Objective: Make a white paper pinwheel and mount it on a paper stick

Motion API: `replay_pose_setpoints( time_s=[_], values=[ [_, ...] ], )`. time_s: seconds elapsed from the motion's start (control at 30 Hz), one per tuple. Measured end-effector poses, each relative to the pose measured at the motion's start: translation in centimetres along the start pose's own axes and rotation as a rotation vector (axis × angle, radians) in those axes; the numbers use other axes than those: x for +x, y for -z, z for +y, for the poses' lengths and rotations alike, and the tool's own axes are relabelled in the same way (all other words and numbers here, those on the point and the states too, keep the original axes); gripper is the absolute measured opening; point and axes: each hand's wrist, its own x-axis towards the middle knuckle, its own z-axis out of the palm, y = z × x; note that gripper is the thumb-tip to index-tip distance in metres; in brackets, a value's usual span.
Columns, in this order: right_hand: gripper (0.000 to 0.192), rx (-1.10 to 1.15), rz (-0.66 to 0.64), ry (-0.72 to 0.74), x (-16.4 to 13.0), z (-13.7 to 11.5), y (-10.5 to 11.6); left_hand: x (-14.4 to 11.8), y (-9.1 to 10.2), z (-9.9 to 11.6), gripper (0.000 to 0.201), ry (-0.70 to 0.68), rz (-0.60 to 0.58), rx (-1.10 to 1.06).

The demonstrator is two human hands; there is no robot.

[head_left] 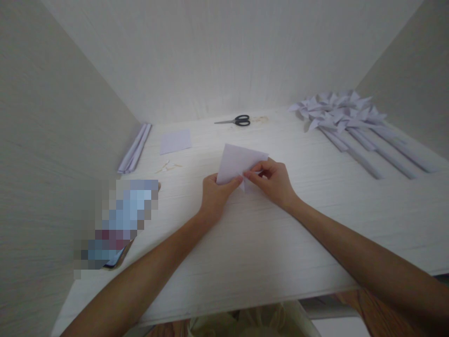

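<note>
Between my two hands, above the middle of the white table, is a pale sheet of paper with a slit or fold along its near edge. My left hand grips its lower left side, the thumb lying on top. With thumb and fingertips, my right hand pinches the paper near the lower right. A small flap hangs below the fingertips. The fingers of the left hand under the sheet are hidden.
Black-handled scissors lie at the back. Paper pinwheels on rolled sticks are heaped at right. A square sheet, small pale sticks, rolled paper and a blurred-out phone are at left. Walls enclose the table.
</note>
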Motion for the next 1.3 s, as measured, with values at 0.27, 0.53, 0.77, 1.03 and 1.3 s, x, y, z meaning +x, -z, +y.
replay_pose_setpoints(
  time_s=[0.27,0.53,0.77,1.03,1.3],
  values=[
    [0.017,-0.054,0.021,0.054,-0.3,-0.2,0.0,0.0,-0.1,0.1,0.028,-0.014,0.031,0.027],
    [0.025,0.222,0.037,0.083,0.7,0.3,1.3,0.1,-0.1,0.0,0.026,-0.021,-0.017,0.050],
    [0.042,0.286,-0.347,-0.006,1.4,0.0,3.6,-0.2,0.1,0.8,0.021,-0.004,-0.126,0.236],
    [0.036,0.015,-0.459,-0.018,0.8,-0.7,3.2,-0.5,0.2,1.1,0.020,-0.066,-0.244,0.381],
    [0.034,-0.012,-0.499,-0.085,0.6,-0.9,3.2,-0.7,0.0,1.2,0.020,-0.080,-0.297,0.411]
  ],
)
